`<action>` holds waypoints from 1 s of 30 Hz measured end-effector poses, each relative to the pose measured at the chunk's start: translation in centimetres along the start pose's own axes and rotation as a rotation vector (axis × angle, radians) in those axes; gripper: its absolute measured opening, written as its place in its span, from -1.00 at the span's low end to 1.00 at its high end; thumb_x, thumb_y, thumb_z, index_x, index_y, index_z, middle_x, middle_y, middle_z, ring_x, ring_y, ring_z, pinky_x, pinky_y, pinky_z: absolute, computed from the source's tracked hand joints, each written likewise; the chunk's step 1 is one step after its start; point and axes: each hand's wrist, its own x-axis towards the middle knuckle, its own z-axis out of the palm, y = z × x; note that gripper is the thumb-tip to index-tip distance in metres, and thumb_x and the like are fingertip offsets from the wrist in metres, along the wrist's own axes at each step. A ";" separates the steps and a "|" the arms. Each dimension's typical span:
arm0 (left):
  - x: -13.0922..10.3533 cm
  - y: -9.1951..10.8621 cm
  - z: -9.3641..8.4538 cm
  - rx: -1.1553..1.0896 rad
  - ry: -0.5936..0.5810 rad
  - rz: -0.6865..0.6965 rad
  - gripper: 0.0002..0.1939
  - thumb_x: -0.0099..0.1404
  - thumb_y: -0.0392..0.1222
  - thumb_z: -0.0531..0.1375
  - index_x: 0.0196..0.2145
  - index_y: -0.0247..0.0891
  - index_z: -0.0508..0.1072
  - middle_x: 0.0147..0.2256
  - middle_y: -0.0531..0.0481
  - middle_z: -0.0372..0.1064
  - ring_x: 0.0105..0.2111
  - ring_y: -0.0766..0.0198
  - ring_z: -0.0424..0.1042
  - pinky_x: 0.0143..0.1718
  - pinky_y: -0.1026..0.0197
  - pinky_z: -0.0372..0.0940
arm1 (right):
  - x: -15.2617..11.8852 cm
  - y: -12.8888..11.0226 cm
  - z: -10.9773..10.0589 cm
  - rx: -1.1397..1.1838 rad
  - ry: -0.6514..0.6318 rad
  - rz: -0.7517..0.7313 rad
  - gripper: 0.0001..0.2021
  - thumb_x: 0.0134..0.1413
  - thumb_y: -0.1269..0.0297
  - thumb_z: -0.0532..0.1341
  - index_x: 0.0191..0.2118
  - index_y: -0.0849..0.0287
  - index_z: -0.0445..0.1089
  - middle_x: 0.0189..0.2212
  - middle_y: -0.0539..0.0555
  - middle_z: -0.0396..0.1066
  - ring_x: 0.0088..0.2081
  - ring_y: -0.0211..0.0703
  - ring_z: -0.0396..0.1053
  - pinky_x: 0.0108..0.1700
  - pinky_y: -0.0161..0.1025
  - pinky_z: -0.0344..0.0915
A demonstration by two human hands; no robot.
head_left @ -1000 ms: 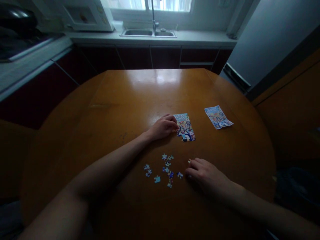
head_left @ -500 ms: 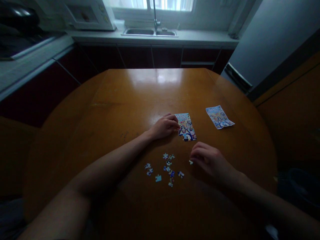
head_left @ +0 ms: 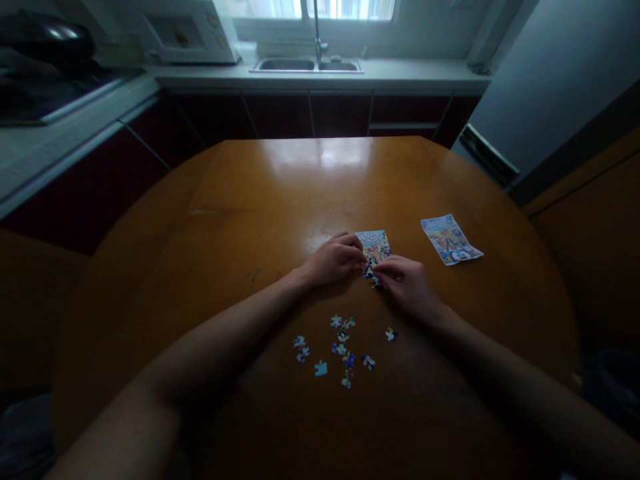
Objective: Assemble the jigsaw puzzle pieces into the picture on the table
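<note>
A partly assembled jigsaw puzzle (head_left: 376, 247) lies on the table, with a colourful print and an uneven lower edge. My left hand (head_left: 336, 259) is at its left side, fingers bent and tips gripping that edge. My right hand (head_left: 407, 283) reaches over the lower right part with thumb and forefinger pinched together. Whatever is between those fingertips is too small and dark to make out, and the hand hides part of the puzzle. Nearer to me are several loose pieces: a blue puzzle piece (head_left: 349, 360), a light teal piece (head_left: 321, 369) and, off to the right, a single piece (head_left: 391, 335).
A creased picture sheet (head_left: 451, 240) with a similar print lies to the right on the wooden table (head_left: 240, 180). Beyond the table stand a counter with a sink (head_left: 287, 65) and a microwave (head_left: 187, 33). A fridge (head_left: 560, 93) is at the right.
My right hand has moved forward and left from the single loose piece to the puzzle, leaving that piece uncovered on the table. My left hand stays at the puzzle's left edge. The view has shifted slightly.
</note>
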 end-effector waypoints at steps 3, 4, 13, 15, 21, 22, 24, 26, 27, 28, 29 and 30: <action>0.0 0.1 -0.2 -0.014 -0.015 0.037 -0.83 0.36 -0.31 0.24 -0.26 -0.19 0.67 -0.20 -0.08 0.51 -0.16 0.22 0.39 -0.08 0.14 0.34 | -0.3 0.3 0.3 -0.030 -0.023 -0.029 -0.89 0.23 0.42 0.30 -0.24 0.13 0.60 -0.27 0.10 0.59 -0.25 -0.09 0.50 -0.17 -0.13 0.39; 0.0 0.1 -0.2 -0.019 -0.025 0.055 -0.83 0.36 -0.30 0.24 -0.25 -0.19 0.67 -0.20 -0.08 0.51 -0.15 0.21 0.39 -0.07 0.13 0.34 | -0.3 0.3 0.4 -0.038 -0.032 -0.034 -0.90 0.22 0.43 0.31 -0.24 0.13 0.60 -0.28 0.10 0.59 -0.26 -0.09 0.50 -0.17 -0.13 0.39; 0.0 0.6 -0.7 -0.059 -0.102 0.140 -0.82 0.31 -0.31 0.27 -0.18 -0.14 0.66 -0.16 -0.06 0.51 -0.10 0.19 0.39 -0.01 0.10 0.34 | -0.3 0.1 0.6 -0.269 -0.040 -0.079 -0.91 0.21 0.44 0.30 -0.31 0.14 0.55 -0.30 0.11 0.52 -0.19 -0.01 0.41 -0.11 -0.07 0.34; 0.0 0.6 -0.7 -0.069 -0.115 0.151 -0.83 0.31 -0.28 0.28 -0.19 -0.13 0.66 -0.15 -0.06 0.52 -0.09 0.18 0.39 0.00 0.09 0.34 | -0.3 0.2 0.7 -0.293 -0.043 -0.078 -0.90 0.21 0.43 0.30 -0.33 0.14 0.53 -0.30 0.11 0.49 -0.19 -0.01 0.40 -0.11 -0.07 0.33; 0.0 0.6 -0.8 -0.087 -0.155 0.151 -0.88 0.33 -0.18 0.29 -0.27 -0.15 0.67 -0.14 -0.08 0.52 -0.10 0.18 0.40 0.01 0.08 0.34 | -0.4 0.8 0.7 -0.269 -0.053 -0.105 -0.92 0.24 0.40 0.32 -0.30 0.13 0.55 -0.30 0.09 0.48 -0.19 -0.04 0.38 -0.13 -0.10 0.32; 0.0 0.6 -0.8 -0.090 -0.158 0.152 -0.88 0.33 -0.17 0.30 -0.28 -0.15 0.67 -0.14 -0.08 0.52 -0.10 0.18 0.40 0.01 0.08 0.34 | -0.3 0.9 0.7 -0.268 -0.058 -0.118 -0.92 0.24 0.40 0.32 -0.29 0.13 0.56 -0.29 0.09 0.48 -0.18 -0.04 0.37 -0.13 -0.10 0.31; 0.0 0.6 -0.8 -0.098 -0.165 0.159 -0.89 0.34 -0.17 0.30 -0.27 -0.15 0.67 -0.14 -0.07 0.52 -0.08 0.18 0.39 0.02 0.09 0.34 | -0.3 1.1 0.7 -0.273 -0.062 -0.141 -0.92 0.25 0.39 0.32 -0.28 0.13 0.56 -0.29 0.10 0.48 -0.18 -0.03 0.37 -0.13 -0.10 0.31; 0.0 0.7 -0.9 -0.106 -0.179 0.160 -0.90 0.32 -0.14 0.33 -0.27 -0.14 0.67 -0.14 -0.07 0.51 -0.07 0.18 0.39 0.02 0.09 0.33 | -0.2 1.2 0.8 -0.270 -0.062 -0.156 -0.92 0.26 0.38 0.32 -0.28 0.13 0.57 -0.29 0.10 0.49 -0.18 -0.03 0.37 -0.14 -0.10 0.31; 0.0 0.7 -0.9 -0.110 -0.186 0.157 -0.90 0.31 -0.11 0.36 -0.27 -0.13 0.68 -0.14 -0.06 0.51 -0.07 0.17 0.39 0.02 0.09 0.33 | -0.2 1.2 0.7 -0.265 -0.062 -0.159 -0.91 0.27 0.38 0.31 -0.28 0.13 0.57 -0.29 0.11 0.49 -0.18 -0.03 0.37 -0.14 -0.10 0.31; 0.0 0.7 -0.9 -0.114 -0.190 0.153 -0.88 0.29 -0.08 0.38 -0.27 -0.13 0.68 -0.15 -0.07 0.51 -0.07 0.17 0.39 0.02 0.09 0.33 | -0.2 1.2 0.7 -0.259 -0.063 -0.160 -0.91 0.28 0.39 0.30 -0.27 0.13 0.56 -0.29 0.11 0.49 -0.18 -0.03 0.37 -0.13 -0.10 0.31; 0.0 0.6 -0.9 -0.117 -0.194 0.149 -0.85 0.27 -0.05 0.41 -0.27 -0.13 0.68 -0.15 -0.07 0.51 -0.06 0.16 0.39 0.02 0.09 0.33 | -0.2 1.2 0.5 -0.254 -0.061 -0.162 -0.90 0.29 0.40 0.28 -0.26 0.13 0.56 -0.28 0.11 0.50 -0.18 -0.03 0.37 -0.13 -0.10 0.32; 0.0 0.5 -0.9 -0.118 -0.195 0.146 -0.82 0.25 -0.02 0.43 -0.27 -0.14 0.68 -0.14 -0.07 0.51 -0.06 0.15 0.39 0.03 0.08 0.32 | -0.3 1.2 0.4 -0.252 -0.058 -0.162 -0.88 0.31 0.42 0.26 -0.24 0.13 0.56 -0.27 0.11 0.50 -0.18 -0.03 0.37 -0.12 -0.10 0.32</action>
